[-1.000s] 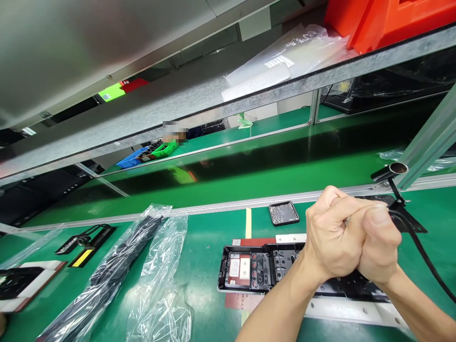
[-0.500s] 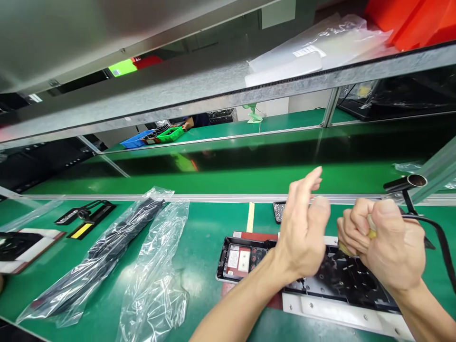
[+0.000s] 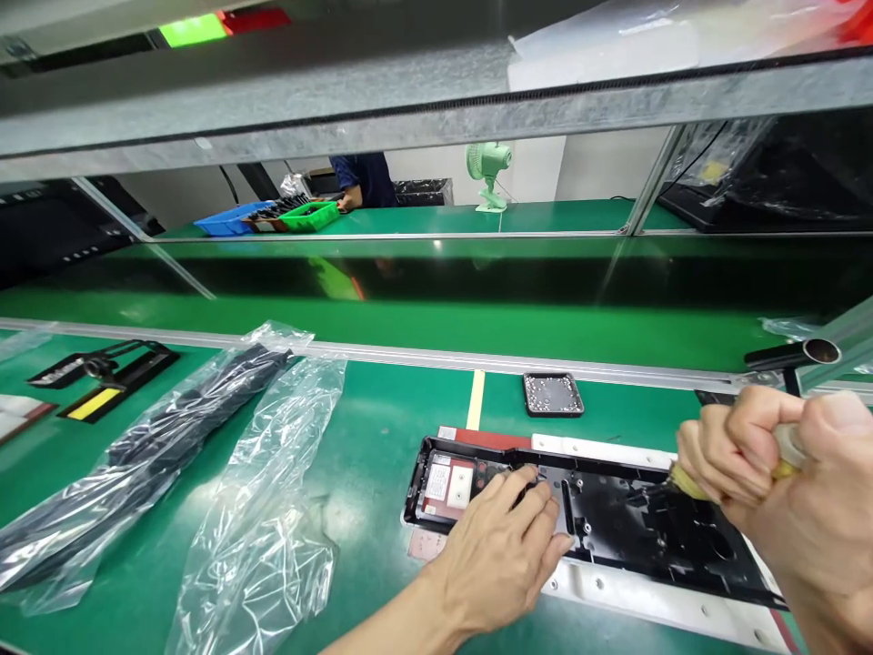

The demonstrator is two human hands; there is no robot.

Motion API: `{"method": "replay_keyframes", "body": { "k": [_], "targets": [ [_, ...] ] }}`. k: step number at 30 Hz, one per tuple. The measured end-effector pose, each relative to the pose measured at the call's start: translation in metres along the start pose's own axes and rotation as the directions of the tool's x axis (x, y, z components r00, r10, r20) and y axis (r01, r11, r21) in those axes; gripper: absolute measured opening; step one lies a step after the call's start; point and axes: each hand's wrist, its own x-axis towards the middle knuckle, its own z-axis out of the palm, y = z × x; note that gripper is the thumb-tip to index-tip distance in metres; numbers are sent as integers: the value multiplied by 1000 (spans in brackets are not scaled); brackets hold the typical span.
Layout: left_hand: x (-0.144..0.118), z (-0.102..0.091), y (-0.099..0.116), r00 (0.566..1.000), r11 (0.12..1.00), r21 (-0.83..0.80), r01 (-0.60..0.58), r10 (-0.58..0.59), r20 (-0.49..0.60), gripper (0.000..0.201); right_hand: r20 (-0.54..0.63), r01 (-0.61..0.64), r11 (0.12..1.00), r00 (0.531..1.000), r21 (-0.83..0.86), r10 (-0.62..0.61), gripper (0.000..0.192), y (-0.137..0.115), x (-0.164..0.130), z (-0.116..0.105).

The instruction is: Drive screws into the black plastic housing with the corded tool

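A long black plastic housing (image 3: 617, 514) lies in a fixture with white side strips (image 3: 634, 591) on the green bench. My left hand (image 3: 508, 546) rests on the housing's left half, palm down, fingers stretched out and slightly apart. My right hand (image 3: 764, 473) is wrapped round a yellow-handled tool (image 3: 688, 482) above the right part of the housing. The tool's lower end points down toward the housing, but its tip is blurred and I cannot tell whether it touches. Behind the housing sits a small black tray (image 3: 553, 395) of small metal parts.
Left of the housing lie a crumpled clear bag (image 3: 265, 509) and a bagged dark part (image 3: 184, 437). A metal tube (image 3: 791, 353) sticks out at the right. Overhead runs a metal shelf (image 3: 341, 132). Across the belt stand a green fan (image 3: 487, 173), bins (image 3: 310, 216) and a person (image 3: 368, 182).
My left hand has come down from above the housing and now lies flat on it. My right hand has moved right and nearer, still gripping the tool. The view has shifted, showing the small tray fully.
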Motion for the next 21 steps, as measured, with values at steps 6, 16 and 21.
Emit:
{"method": "replay_keyframes", "body": {
  "k": [6,16,21],
  "targets": [
    [1,3,1,1000,1000,-6,6,-6,-25,26,31,23,999,999,-26,-22,50,9,3,-11],
    [0,4,0,999,1000,-20,11,-11,-33,27,67,63,998,996,-7,-62,55,20,0,-27],
    [0,5,0,1000,1000,-28,3,-3,-16,27,61,44,999,997,-17,-43,56,15,-1,-17]
  ]
}}
